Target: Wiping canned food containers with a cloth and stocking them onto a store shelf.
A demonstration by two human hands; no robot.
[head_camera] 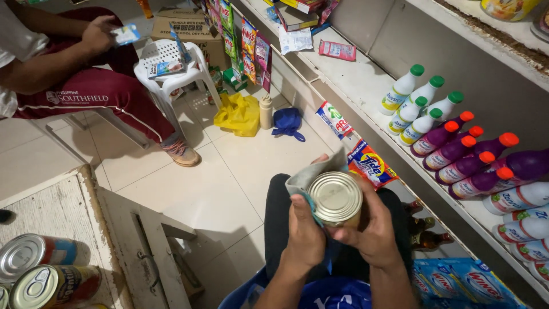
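A silver tin can (336, 198) is held over my lap, its flat end facing up. My right hand (374, 229) wraps around its right side. My left hand (304, 233) presses a grey-green cloth (309, 173) against the can's left side, and the cloth folds up behind the can. Both hands touch the can. Below them are my dark trousers (275, 212).
Shelf (366, 80) on the right holds white and purple bottles (457, 151) and hanging sachets (370, 165). Cans (34, 269) lie on a worn white wooden crate (63, 212) at left. Another person (74, 74) sits by a white plastic stool (171, 68). Yellow bag (239, 114), blue cloth on floor.
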